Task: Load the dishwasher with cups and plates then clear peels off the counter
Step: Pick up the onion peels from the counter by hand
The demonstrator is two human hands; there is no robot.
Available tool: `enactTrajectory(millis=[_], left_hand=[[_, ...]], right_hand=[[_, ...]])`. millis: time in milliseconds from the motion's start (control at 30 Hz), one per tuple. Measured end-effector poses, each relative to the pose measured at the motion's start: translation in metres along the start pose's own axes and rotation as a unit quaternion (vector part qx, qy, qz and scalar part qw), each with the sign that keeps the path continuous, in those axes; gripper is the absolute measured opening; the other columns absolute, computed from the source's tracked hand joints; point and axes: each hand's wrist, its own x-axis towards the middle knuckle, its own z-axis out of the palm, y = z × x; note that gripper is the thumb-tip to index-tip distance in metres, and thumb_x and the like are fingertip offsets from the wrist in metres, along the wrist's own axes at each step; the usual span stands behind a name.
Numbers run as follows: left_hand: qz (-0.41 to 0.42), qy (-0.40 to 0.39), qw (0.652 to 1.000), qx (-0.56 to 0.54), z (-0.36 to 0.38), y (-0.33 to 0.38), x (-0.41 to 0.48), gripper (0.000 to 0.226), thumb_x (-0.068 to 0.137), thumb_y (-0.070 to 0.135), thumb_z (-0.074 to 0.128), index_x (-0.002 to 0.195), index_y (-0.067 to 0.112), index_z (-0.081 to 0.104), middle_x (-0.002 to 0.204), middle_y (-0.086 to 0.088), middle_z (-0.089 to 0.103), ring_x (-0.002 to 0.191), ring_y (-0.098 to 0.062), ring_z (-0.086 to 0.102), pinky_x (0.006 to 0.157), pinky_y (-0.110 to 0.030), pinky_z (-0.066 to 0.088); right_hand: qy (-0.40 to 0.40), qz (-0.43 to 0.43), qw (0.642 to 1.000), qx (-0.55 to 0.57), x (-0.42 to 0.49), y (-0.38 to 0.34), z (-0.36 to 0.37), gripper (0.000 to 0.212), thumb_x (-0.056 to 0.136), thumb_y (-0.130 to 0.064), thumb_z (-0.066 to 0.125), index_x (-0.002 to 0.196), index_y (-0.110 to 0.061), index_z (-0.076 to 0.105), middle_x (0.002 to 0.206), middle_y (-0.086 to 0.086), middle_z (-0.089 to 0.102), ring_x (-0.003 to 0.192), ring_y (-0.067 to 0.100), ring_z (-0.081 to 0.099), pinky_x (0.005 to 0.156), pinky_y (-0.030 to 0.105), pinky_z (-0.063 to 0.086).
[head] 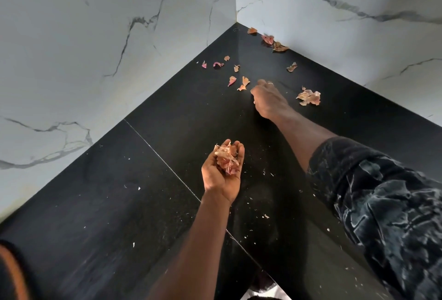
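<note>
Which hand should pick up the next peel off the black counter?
The right hand: it reaches out beside the loose peels on the counter. The left hand hangs back, cupped around a pile of peels, so it is already full.

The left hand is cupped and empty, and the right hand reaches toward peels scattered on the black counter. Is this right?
Not quite. In the head view the left hand is cupped but not empty: it holds a pile of peels. The rest stands: the right hand reaches toward scattered peels on the black counter.
</note>
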Motion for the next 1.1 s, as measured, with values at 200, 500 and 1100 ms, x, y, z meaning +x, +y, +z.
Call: enactTrajectory(millis=[200, 500, 1100], left_hand=[[-0.001, 0.004, 1.0, -0.005, 0.001, 0.0, 0.004, 0.036, 0.1, 0.017, 0.045, 0.122, -0.006, 0.061, 0.119, -0.027, 0.065, 0.109, -0.036, 0.066, 0.088, -0.041, 0.059], [0.008, 0.002, 1.0, -0.01, -0.005, 0.006, 0.007, 0.038, 0.1, 0.019, 0.045, 0.125, -0.005, 0.061, 0.119, -0.026, 0.067, 0.107, -0.036, 0.068, 0.09, -0.04, 0.058], [-0.018, -0.033, 0.999, 0.026, -0.018, 0.004, -0.01, 0.036, 0.096, 0.025, 0.049, 0.121, 0.009, 0.069, 0.126, -0.011, 0.067, 0.122, -0.026, 0.062, 0.112, -0.035, 0.041]], right_hand=[[0.024, -0.043, 0.998, 0.027, 0.009, -0.014, 0.0, 0.03, 0.096, -0.005, 0.061, 0.125, -0.01, 0.062, 0.12, 0.011, 0.057, 0.102, 0.026, 0.06, 0.085, 0.041, 0.056], [0.045, -0.103, 0.994, 0.011, -0.038, -0.019, 0.016, 0.015, 0.098, -0.003, 0.058, 0.107, -0.007, 0.068, 0.111, 0.009, 0.06, 0.104, 0.023, 0.056, 0.082, 0.03, 0.048], [0.081, -0.079, 0.967, 0.228, -0.204, -0.132, -0.027, 0.018, 0.095, -0.006, 0.06, 0.098, -0.011, 0.076, 0.096, 0.0, 0.073, 0.087, 0.009, 0.066, 0.078, 0.03, 0.056]])
